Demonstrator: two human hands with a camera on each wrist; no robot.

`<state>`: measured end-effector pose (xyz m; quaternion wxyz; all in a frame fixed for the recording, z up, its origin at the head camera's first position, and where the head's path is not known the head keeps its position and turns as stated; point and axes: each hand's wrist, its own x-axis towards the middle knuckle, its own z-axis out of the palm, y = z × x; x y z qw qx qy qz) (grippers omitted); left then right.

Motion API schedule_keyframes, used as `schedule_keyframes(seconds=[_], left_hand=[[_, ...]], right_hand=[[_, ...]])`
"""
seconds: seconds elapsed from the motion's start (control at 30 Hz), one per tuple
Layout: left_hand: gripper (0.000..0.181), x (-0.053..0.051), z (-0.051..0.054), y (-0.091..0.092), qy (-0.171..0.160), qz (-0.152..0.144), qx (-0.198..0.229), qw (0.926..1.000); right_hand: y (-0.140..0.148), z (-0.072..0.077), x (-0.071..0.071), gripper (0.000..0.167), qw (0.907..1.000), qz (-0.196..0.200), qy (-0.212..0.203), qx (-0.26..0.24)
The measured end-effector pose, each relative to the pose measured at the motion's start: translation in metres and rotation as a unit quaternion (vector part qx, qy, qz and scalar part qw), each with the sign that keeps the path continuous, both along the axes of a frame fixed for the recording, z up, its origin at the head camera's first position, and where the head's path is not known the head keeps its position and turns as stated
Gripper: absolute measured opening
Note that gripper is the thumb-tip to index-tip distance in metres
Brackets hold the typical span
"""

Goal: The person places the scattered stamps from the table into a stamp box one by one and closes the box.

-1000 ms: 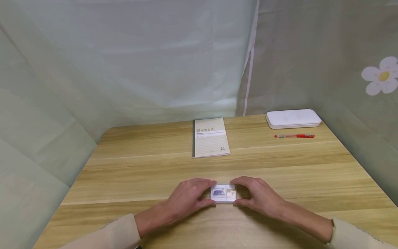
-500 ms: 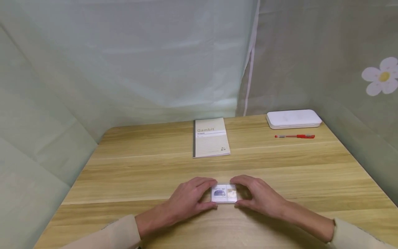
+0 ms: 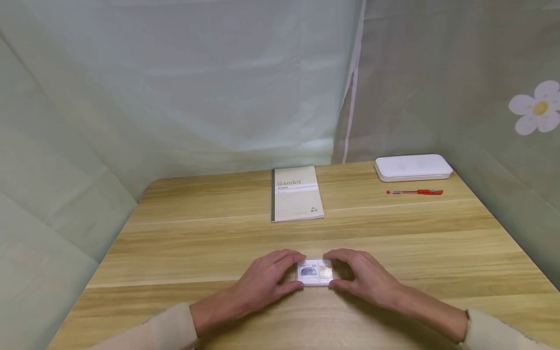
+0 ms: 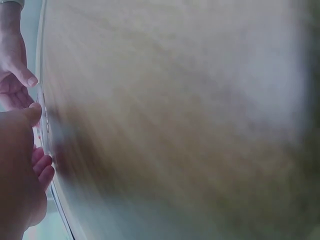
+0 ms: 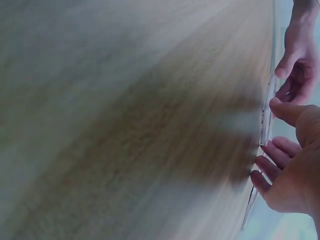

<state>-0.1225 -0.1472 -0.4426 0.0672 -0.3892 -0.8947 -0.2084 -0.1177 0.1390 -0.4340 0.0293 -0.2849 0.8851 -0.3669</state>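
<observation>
A small flat clear case (image 3: 317, 273) with two stamp-like pictures inside lies on the wooden table in the head view. My left hand (image 3: 268, 276) pinches its left end, thumb at the near corner and index finger at the far corner. Mirroring it, my right hand (image 3: 369, 276) pinches the right end. The right wrist view catches the case edge-on, as a thin clear edge (image 5: 266, 120) beside the right thumb. In the left wrist view the case is mostly hidden behind the left hand (image 4: 20, 170).
Beyond the hands a "Gambit" notebook (image 3: 297, 201) lies on the wooden table (image 3: 197, 233). A white pencil case (image 3: 413, 166) sits at the back right, with a red pen (image 3: 415, 191) just in front of it. Pale curtains (image 3: 218, 82) hang behind and at both sides.
Both hands stay at the ends of the case. Only slight shifts of the fingertips and of the glare on its right picture show.
</observation>
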Motion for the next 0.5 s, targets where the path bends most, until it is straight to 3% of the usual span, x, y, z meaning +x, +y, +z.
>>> schedule_keyframes(seconds=[0.23, 0.5], left_hand=[[0.056, -0.0004, 0.0004, 0.0012, -0.02, 0.012, -0.005, 0.9997], [0.055, -0.0019, 0.0029, 0.0029, -0.018, 0.018, -0.002, 0.9997]], right_hand=[[-0.004, 0.0019, 0.0003, 0.052, 0.9998, -0.01, 0.008, 0.018], [-0.0048, 0.0037, -0.0017, 0.053, 0.9986, -0.005, 0.036, 0.039]])
